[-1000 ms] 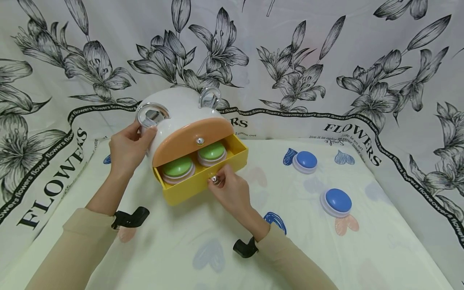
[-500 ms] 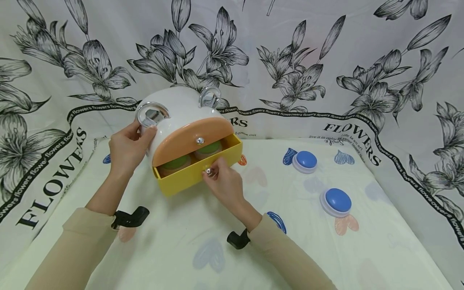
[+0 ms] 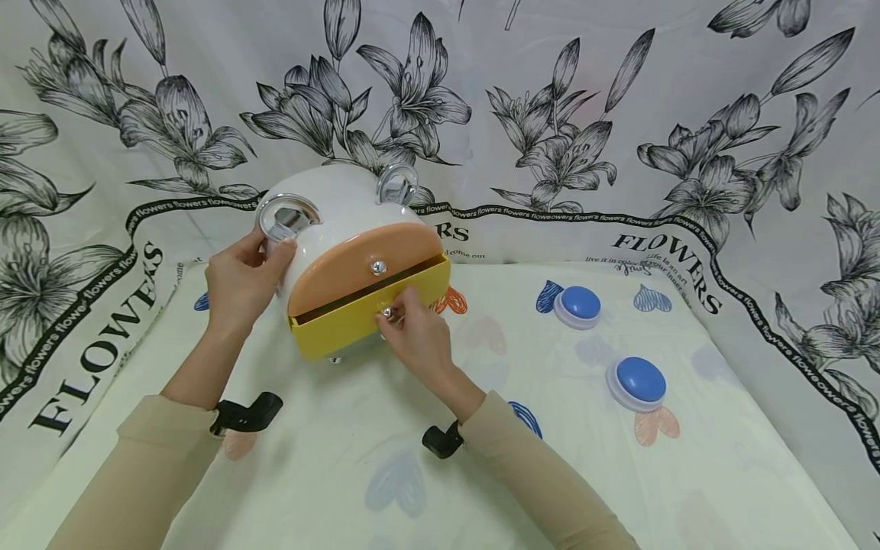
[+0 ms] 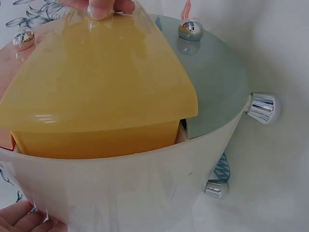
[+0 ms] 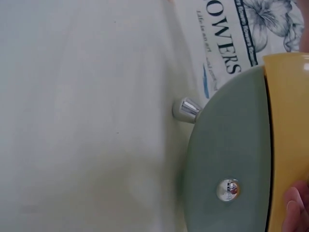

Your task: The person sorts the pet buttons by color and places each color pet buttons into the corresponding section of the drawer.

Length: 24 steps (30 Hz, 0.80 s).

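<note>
Fingers of the right hand [image 3: 422, 340] pinch the knob [image 3: 387, 313] mid-frame, surest for the likely slick yellow drawer [image 3: 357, 318], the left hand [image 3: 241, 283] gripping the cabinet [image 3: 338, 200].

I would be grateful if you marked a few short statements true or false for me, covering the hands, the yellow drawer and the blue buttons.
1. The left hand has its grip on the white cabinet. True.
2. The yellow drawer is fully shut. False: the yellow drawer stands slightly open.
3. The right hand pinches the silver knob of the yellow drawer. True.
4. The orange panel is below the yellow drawer. False: the orange panel is above it.
5. Two blue buttons lie apart from each other. True.
</note>
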Each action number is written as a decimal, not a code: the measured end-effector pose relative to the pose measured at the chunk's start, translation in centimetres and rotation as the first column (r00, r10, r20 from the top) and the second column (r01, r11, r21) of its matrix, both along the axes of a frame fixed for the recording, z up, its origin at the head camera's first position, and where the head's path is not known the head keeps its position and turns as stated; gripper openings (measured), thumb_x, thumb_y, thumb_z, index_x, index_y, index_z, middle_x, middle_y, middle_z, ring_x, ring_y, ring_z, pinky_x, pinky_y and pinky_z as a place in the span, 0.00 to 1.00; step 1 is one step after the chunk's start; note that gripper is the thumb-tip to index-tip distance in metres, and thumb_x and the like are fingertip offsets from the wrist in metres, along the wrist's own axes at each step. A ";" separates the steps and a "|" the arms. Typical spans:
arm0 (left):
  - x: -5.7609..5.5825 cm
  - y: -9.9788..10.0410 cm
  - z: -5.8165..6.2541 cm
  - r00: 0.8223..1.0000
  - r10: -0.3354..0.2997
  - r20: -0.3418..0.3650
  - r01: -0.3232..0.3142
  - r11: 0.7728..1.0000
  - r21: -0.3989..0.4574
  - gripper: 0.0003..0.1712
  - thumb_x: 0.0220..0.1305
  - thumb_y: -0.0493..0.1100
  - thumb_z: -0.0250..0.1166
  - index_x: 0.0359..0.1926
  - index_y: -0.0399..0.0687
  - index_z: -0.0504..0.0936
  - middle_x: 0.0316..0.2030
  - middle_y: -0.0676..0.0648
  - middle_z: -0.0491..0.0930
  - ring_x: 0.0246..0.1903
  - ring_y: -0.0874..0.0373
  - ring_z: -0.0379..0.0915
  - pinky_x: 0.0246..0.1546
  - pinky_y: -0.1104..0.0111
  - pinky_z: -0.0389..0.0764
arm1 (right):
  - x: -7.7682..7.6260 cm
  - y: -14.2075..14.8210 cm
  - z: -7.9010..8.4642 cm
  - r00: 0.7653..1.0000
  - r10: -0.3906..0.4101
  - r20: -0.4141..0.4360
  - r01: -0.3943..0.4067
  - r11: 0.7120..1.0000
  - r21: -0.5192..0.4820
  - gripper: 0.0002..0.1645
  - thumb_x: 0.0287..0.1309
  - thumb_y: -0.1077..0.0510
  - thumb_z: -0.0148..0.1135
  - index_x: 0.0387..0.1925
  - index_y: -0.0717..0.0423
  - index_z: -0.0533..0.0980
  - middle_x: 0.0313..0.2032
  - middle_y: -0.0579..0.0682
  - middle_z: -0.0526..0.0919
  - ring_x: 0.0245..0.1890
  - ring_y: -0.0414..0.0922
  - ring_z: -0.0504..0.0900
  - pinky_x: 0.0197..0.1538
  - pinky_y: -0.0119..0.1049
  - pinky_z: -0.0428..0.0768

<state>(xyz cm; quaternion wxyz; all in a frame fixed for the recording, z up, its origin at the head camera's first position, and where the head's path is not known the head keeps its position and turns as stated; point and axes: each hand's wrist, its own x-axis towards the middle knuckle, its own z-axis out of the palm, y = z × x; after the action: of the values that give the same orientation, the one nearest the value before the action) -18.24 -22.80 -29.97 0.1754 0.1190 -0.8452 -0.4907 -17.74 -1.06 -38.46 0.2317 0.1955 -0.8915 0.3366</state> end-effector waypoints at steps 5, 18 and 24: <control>0.0 0.0 0.0 1.000 -0.002 -0.006 0.002 1.000 0.003 0.35 0.58 0.62 0.58 0.64 0.56 0.67 0.54 0.48 0.76 0.42 0.62 0.70 0.29 0.87 0.73 | -0.4 -0.4 0.0 1.000 -0.004 0.010 0.004 1.000 0.019 0.17 0.51 0.49 0.66 0.34 0.52 0.68 0.26 0.43 0.81 0.17 0.35 0.73 0.16 0.21 0.62; -0.1 0.0 -0.1 1.000 -0.006 -0.019 0.007 1.000 0.015 0.34 0.57 0.61 0.59 0.64 0.56 0.67 0.54 0.48 0.76 0.42 0.63 0.70 0.30 0.87 0.73 | -1.4 -0.8 0.3 0.999 0.001 0.038 -0.002 0.999 0.033 0.16 0.53 0.49 0.64 0.34 0.51 0.68 0.26 0.42 0.81 0.16 0.34 0.74 0.14 0.22 0.62; 0.0 0.0 0.0 1.000 -0.004 -0.021 0.005 1.000 0.013 0.34 0.58 0.61 0.59 0.64 0.56 0.67 0.55 0.47 0.75 0.44 0.63 0.71 0.32 0.87 0.73 | -1.5 -0.9 0.5 0.999 0.015 0.034 -0.016 0.999 0.044 0.15 0.53 0.50 0.64 0.34 0.51 0.68 0.27 0.42 0.82 0.18 0.34 0.76 0.14 0.21 0.63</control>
<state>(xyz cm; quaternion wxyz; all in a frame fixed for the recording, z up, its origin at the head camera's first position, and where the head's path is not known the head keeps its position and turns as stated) -18.26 -22.76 -30.00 0.1825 0.1130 -0.8403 -0.4978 -19.24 -1.92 -38.01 0.2095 0.2016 -0.9010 0.3219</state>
